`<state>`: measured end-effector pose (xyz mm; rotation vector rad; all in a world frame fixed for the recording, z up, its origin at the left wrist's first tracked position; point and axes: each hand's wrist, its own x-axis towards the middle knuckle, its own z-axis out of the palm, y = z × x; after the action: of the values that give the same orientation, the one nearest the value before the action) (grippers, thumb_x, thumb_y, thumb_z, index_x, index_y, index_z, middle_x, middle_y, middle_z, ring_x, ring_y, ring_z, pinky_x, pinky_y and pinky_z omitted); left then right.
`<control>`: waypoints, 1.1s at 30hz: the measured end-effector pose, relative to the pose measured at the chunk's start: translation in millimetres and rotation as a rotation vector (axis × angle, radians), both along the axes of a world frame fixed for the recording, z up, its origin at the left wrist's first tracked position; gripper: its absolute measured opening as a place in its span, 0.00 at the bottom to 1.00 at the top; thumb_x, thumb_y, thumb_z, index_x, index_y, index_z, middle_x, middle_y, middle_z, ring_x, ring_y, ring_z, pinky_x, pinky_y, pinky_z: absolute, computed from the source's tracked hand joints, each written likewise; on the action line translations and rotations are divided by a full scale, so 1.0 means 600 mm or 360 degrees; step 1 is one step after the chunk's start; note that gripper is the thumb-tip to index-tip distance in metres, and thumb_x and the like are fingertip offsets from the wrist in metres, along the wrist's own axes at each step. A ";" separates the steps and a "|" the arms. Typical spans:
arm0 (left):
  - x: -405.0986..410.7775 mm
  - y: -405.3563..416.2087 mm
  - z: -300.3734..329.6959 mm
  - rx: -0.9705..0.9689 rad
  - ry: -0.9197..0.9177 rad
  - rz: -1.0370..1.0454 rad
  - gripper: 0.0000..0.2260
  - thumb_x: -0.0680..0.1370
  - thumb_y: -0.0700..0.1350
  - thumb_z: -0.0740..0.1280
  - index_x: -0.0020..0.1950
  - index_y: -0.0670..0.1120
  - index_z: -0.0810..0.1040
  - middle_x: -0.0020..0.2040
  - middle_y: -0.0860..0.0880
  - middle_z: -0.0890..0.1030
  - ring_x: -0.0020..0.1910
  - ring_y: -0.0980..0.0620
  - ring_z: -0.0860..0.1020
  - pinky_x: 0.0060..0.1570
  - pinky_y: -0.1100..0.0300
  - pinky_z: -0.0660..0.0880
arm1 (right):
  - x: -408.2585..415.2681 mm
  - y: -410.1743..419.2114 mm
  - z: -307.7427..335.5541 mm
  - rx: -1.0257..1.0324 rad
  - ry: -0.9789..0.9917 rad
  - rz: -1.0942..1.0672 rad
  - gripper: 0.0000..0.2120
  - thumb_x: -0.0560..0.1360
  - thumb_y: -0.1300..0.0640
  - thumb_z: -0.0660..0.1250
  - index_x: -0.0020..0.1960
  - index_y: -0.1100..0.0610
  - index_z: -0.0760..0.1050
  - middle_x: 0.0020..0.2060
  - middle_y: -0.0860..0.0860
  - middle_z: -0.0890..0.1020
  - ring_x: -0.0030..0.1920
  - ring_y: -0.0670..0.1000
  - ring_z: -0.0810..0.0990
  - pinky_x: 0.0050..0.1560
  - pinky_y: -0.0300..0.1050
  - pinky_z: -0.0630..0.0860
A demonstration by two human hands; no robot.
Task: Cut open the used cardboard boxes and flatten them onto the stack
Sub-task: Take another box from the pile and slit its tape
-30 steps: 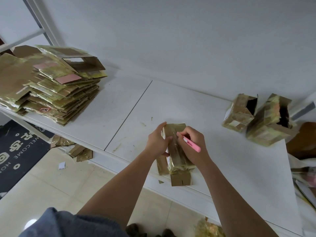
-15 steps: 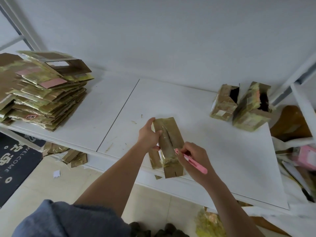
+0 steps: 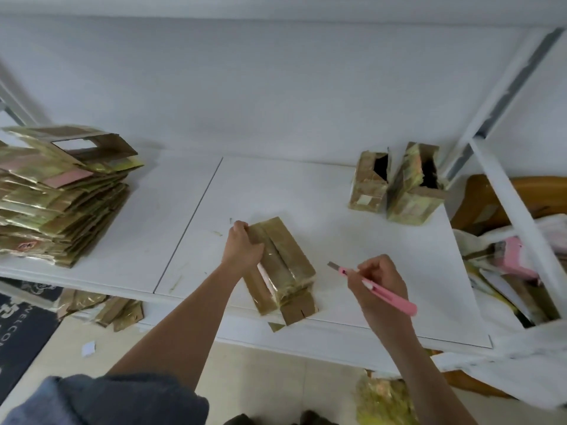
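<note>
Left hand [image 3: 244, 245] gripped the taped box [image 3: 280, 265] on the shelf; right hand [image 3: 379, 282] held the pink cutter [image 3: 377, 286] just beside it, clear.

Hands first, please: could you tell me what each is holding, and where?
Left hand grips the box at its far left corner; right hand holds the pink knife mid-handle.

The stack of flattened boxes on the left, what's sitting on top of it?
On the stack of flattened boxes rests one opened box sleeve, not yet pressed flat; the white shelf shows through its open middle. What lies under the stack's upper layers is covered.
</note>
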<state>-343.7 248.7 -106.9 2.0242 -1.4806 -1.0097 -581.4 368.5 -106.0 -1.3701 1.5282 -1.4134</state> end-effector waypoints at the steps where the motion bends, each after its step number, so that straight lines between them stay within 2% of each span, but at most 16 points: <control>1: 0.000 0.003 -0.001 0.0019 -0.0031 -0.0001 0.27 0.75 0.41 0.67 0.71 0.43 0.60 0.66 0.44 0.66 0.56 0.47 0.71 0.49 0.57 0.73 | -0.004 -0.001 -0.004 0.0001 -0.0126 -0.0101 0.09 0.75 0.65 0.71 0.41 0.59 0.72 0.32 0.56 0.78 0.34 0.62 0.77 0.32 0.53 0.74; 3: -0.005 0.019 -0.003 0.0072 -0.0136 0.0040 0.30 0.76 0.46 0.68 0.72 0.45 0.56 0.66 0.41 0.63 0.63 0.40 0.67 0.61 0.48 0.70 | -0.007 -0.006 -0.010 -0.0048 -0.0270 -0.0240 0.09 0.74 0.66 0.71 0.39 0.63 0.73 0.32 0.58 0.80 0.35 0.63 0.79 0.35 0.53 0.77; 5: -0.015 0.040 -0.004 0.0065 -0.0351 0.0132 0.32 0.77 0.54 0.68 0.73 0.48 0.54 0.65 0.40 0.63 0.66 0.39 0.63 0.62 0.46 0.67 | -0.004 -0.013 -0.016 -0.0066 -0.0357 -0.0330 0.09 0.75 0.65 0.71 0.38 0.65 0.74 0.32 0.55 0.83 0.34 0.56 0.83 0.36 0.45 0.79; 7: -0.020 0.058 -0.007 -0.0160 -0.0682 0.0040 0.30 0.79 0.56 0.65 0.75 0.52 0.53 0.68 0.42 0.59 0.68 0.40 0.60 0.66 0.46 0.64 | 0.002 -0.018 -0.024 -0.0031 -0.0477 -0.0389 0.11 0.77 0.62 0.69 0.38 0.66 0.75 0.32 0.54 0.84 0.34 0.53 0.84 0.37 0.42 0.80; 8: -0.021 0.060 -0.012 -0.0320 -0.0770 -0.0104 0.29 0.80 0.53 0.63 0.77 0.54 0.53 0.71 0.44 0.57 0.71 0.41 0.57 0.70 0.47 0.61 | 0.005 -0.020 -0.029 -0.0012 -0.0517 -0.0406 0.12 0.78 0.61 0.68 0.38 0.65 0.75 0.32 0.54 0.84 0.33 0.53 0.84 0.37 0.42 0.80; 9: -0.022 0.055 -0.014 -0.0429 -0.0758 -0.0282 0.27 0.82 0.47 0.62 0.77 0.56 0.54 0.74 0.47 0.54 0.75 0.43 0.54 0.73 0.48 0.59 | 0.009 -0.022 -0.034 0.0014 -0.0546 -0.0412 0.13 0.79 0.60 0.67 0.38 0.65 0.75 0.32 0.55 0.85 0.34 0.53 0.84 0.38 0.43 0.81; 11: -0.028 0.045 -0.011 -0.0397 -0.0579 -0.0566 0.24 0.83 0.40 0.58 0.77 0.55 0.60 0.78 0.51 0.55 0.78 0.48 0.49 0.74 0.47 0.59 | 0.015 -0.028 -0.042 0.0103 -0.0687 -0.0391 0.13 0.80 0.59 0.65 0.40 0.64 0.75 0.34 0.55 0.85 0.37 0.53 0.84 0.43 0.46 0.82; 13: -0.031 0.041 -0.011 -0.0289 -0.0491 -0.0662 0.22 0.84 0.45 0.58 0.77 0.53 0.62 0.79 0.54 0.55 0.79 0.51 0.47 0.74 0.50 0.57 | 0.023 -0.039 -0.045 0.0190 -0.0991 -0.0317 0.09 0.81 0.59 0.64 0.44 0.63 0.77 0.38 0.57 0.85 0.43 0.54 0.84 0.51 0.49 0.82; 16: -0.027 0.039 -0.014 -0.0306 -0.0521 -0.0675 0.24 0.81 0.53 0.62 0.77 0.54 0.63 0.79 0.55 0.57 0.79 0.52 0.48 0.75 0.51 0.55 | 0.038 -0.062 -0.049 0.0244 -0.1264 -0.0293 0.08 0.80 0.58 0.66 0.49 0.63 0.77 0.43 0.61 0.84 0.47 0.54 0.85 0.52 0.52 0.82; 19: -0.021 0.036 -0.012 -0.0283 -0.0523 -0.0691 0.26 0.79 0.56 0.65 0.76 0.56 0.64 0.79 0.56 0.57 0.78 0.54 0.52 0.74 0.52 0.58 | 0.054 -0.083 -0.053 0.0237 -0.1307 -0.0317 0.05 0.80 0.61 0.66 0.45 0.62 0.75 0.39 0.57 0.84 0.45 0.52 0.84 0.52 0.51 0.82; 23: -0.019 0.037 -0.007 -0.0257 -0.0466 -0.0688 0.27 0.77 0.55 0.68 0.75 0.56 0.65 0.78 0.56 0.59 0.76 0.54 0.58 0.72 0.53 0.61 | 0.071 -0.096 -0.063 0.0279 -0.1238 -0.0337 0.08 0.80 0.66 0.63 0.42 0.63 0.72 0.35 0.57 0.80 0.40 0.54 0.81 0.49 0.51 0.83; 26: -0.020 0.038 -0.005 -0.0245 -0.0490 -0.0694 0.27 0.78 0.55 0.68 0.76 0.55 0.64 0.78 0.56 0.58 0.77 0.52 0.58 0.72 0.48 0.62 | 0.076 -0.095 -0.068 0.0241 -0.1186 -0.0346 0.08 0.80 0.66 0.62 0.42 0.63 0.71 0.34 0.56 0.79 0.38 0.52 0.80 0.46 0.46 0.83; 30: -0.022 0.039 -0.006 -0.0231 -0.0477 -0.0684 0.27 0.78 0.55 0.68 0.76 0.56 0.64 0.78 0.56 0.58 0.77 0.52 0.56 0.72 0.48 0.62 | 0.084 -0.099 -0.073 0.0224 -0.1105 -0.0400 0.08 0.80 0.66 0.62 0.41 0.63 0.70 0.32 0.54 0.78 0.37 0.51 0.79 0.50 0.54 0.83; 33: -0.022 0.038 -0.007 -0.0221 -0.0477 -0.0678 0.28 0.78 0.55 0.68 0.76 0.56 0.64 0.79 0.56 0.57 0.78 0.52 0.54 0.73 0.48 0.60 | 0.084 -0.099 -0.075 0.0194 -0.0979 -0.0367 0.09 0.80 0.66 0.62 0.41 0.65 0.69 0.33 0.56 0.78 0.37 0.52 0.78 0.48 0.56 0.82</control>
<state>-357.1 271.5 -111.1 1.8610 -2.1421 -0.7442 -530.9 309.2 -151.1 -0.6068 1.3464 -1.6503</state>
